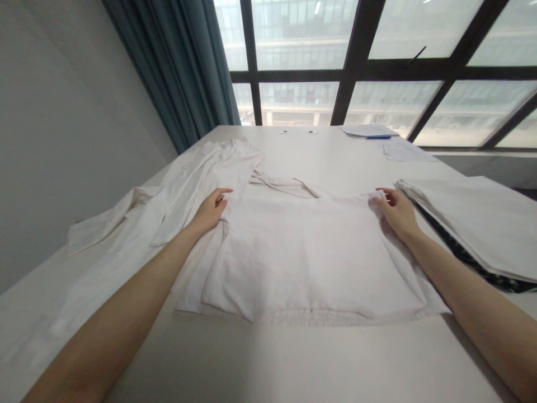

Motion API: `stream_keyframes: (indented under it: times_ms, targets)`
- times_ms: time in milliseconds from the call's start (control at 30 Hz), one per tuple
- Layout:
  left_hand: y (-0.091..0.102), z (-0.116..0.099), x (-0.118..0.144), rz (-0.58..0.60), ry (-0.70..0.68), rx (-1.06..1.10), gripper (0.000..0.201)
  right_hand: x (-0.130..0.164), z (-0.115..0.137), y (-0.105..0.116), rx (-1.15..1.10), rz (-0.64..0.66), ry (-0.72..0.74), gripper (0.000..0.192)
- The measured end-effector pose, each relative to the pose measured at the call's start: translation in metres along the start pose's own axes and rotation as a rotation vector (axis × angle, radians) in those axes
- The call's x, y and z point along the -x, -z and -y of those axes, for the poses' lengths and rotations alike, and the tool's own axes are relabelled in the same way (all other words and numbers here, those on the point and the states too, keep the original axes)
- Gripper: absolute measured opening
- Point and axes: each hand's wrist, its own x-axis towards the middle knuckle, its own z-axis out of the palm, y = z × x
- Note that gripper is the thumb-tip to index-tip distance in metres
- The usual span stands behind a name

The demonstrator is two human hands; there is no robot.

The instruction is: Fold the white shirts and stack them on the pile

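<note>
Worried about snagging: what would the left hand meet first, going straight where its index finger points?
Probably the white cloth band beyond the nearer white garment, though depth is unclear; the left hand might pass above.

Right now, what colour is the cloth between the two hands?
The cloth is white, no print showing; the head view shows it best.

1. we see matt, lightly wrinkled cloth in the spread white garment (pixel 310 252).
2. we find the tabletop (pixel 293 364) smooth, with a faint sheen.
3. we take the blue curtain (pixel 184 67) for matt, pleated cloth.
4. we see smooth glass in the window (pixel 302 33) and matt paper in the sheets (pixel 406 152).
</note>
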Motion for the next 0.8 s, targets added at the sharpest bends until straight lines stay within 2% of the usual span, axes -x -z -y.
stream_keyframes:
  times_ms: [133,267,400,633,800]
  targets:
    - [-0.001,0.003,-0.002,-0.015,0.02,0.02,0.027,0.0,-0.001,0.002,0.058,0.016,-0.009,0.029]
    - [-0.005,0.008,-0.005,-0.108,0.104,0.01,0.027,-0.002,-0.007,0.0,0.067,0.007,-0.018,0.024]
    - [-0.006,0.007,-0.003,-0.164,0.121,-0.067,0.019,-0.004,-0.012,-0.002,0.088,-0.035,-0.016,0.025]
    - [-0.006,-0.003,0.003,-0.209,0.124,-0.385,0.014,-0.004,-0.015,-0.004,0.21,-0.109,-0.036,0.027]
    - [-0.007,-0.004,0.003,-0.201,0.145,-0.285,0.022,-0.001,-0.011,-0.005,0.269,-0.14,0.006,0.03]
